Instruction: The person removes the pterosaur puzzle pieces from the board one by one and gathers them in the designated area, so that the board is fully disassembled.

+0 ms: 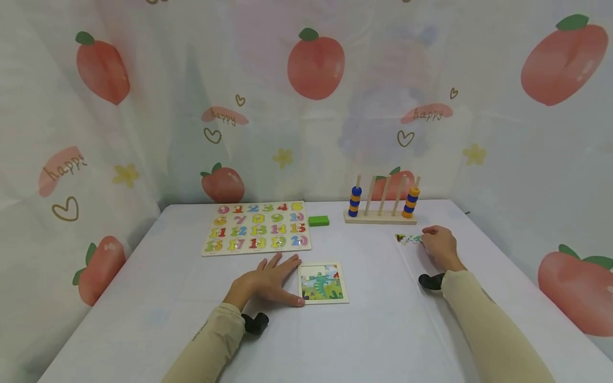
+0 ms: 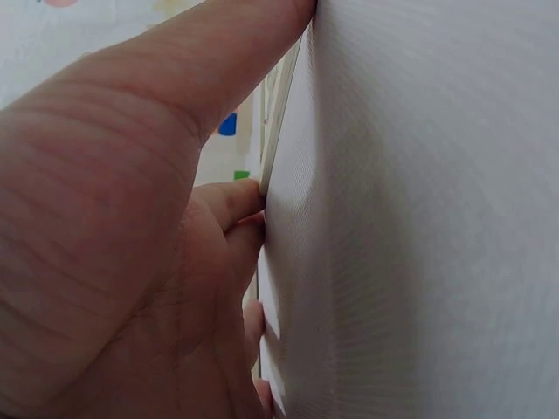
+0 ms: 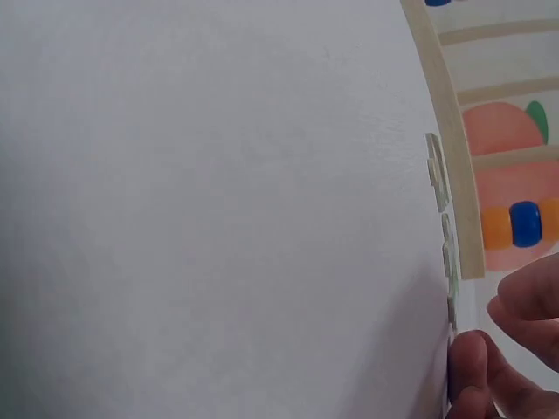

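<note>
White surface point(image 1: 383, 330) in the head view, backed by a pale curtain point(image 1: 311, 133) printed with peaches, hearts and the word "happy". Near the middle, a square puzzle point(image 1: 323, 284) with a green dinosaur, lying flat. At its left side, the left hand point(image 1: 270, 282), fingers spread and extended, thumb at the lower left corner, forefinger by the upper left one. Farther right and farther back, a short row of small, colourful pieces point(image 1: 408, 239); at their right end, the right hand point(image 1: 440, 247), fingers bent. Impossible to tell whether gripping a piece. Along the back, from left to right: a number board point(image 1: 256, 250) with bright digits, a green block point(image 1: 319, 221) just beside it, and a wooden peg rack point(image 1: 380, 217) with blue and orange beads point(image 1: 354, 202) on both end pegs.

From the left wrist: palm and thumb large and close, fingertips down at the surface, near a thin pale edge point(image 2: 281, 113).

From the right wrist: pieces edge-on in a line, near the rack's base; bent fingers at lower right, beside the nearest piece, grip unclear.
</note>
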The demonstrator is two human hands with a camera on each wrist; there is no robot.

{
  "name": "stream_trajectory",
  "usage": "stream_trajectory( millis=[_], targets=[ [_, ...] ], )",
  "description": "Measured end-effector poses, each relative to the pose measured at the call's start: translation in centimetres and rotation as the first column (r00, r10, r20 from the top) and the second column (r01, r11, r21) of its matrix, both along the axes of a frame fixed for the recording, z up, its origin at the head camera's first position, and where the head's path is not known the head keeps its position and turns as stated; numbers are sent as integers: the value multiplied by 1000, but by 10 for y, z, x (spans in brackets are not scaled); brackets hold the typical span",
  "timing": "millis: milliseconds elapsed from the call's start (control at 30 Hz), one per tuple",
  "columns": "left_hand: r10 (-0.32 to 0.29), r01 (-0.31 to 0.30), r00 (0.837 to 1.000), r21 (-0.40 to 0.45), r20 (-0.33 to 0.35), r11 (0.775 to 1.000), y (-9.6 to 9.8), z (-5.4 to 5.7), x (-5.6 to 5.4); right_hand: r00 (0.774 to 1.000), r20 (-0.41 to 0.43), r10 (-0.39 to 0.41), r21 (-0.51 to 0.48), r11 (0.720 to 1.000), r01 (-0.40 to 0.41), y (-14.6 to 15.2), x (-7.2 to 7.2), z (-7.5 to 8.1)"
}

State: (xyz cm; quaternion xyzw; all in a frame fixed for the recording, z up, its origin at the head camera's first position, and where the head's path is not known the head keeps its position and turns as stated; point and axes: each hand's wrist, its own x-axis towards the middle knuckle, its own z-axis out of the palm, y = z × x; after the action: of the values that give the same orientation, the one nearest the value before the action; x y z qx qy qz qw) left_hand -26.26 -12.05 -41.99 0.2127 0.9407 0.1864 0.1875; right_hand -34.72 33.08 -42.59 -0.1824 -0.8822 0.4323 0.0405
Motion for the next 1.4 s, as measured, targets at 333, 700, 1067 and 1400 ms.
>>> stream_trajectory(
  millis=[333, 700, 1067, 1400],
  targets=[
    [7, -6, 1000, 3, -6, 1000, 1, -3, 1, 998, -44, 50, -43, 998, -52, -3, 8, 10],
    [10, -10, 1000, -4, -3, 1000, 0, -2, 3, 977, -139, 160, -16, 986, -163, -24, 17, 22],
    [-1, 1, 1000, 2, -7, 1000, -1, -3, 3, 945, -172, 279, -24, 958, -287, -46, 29, 25],
    [-6, 6, 1000, 0, -17, 1000, -1, -2, 0, 896, -205, 395, 30, 917, -398, -75, 38, 37]
  ],
)
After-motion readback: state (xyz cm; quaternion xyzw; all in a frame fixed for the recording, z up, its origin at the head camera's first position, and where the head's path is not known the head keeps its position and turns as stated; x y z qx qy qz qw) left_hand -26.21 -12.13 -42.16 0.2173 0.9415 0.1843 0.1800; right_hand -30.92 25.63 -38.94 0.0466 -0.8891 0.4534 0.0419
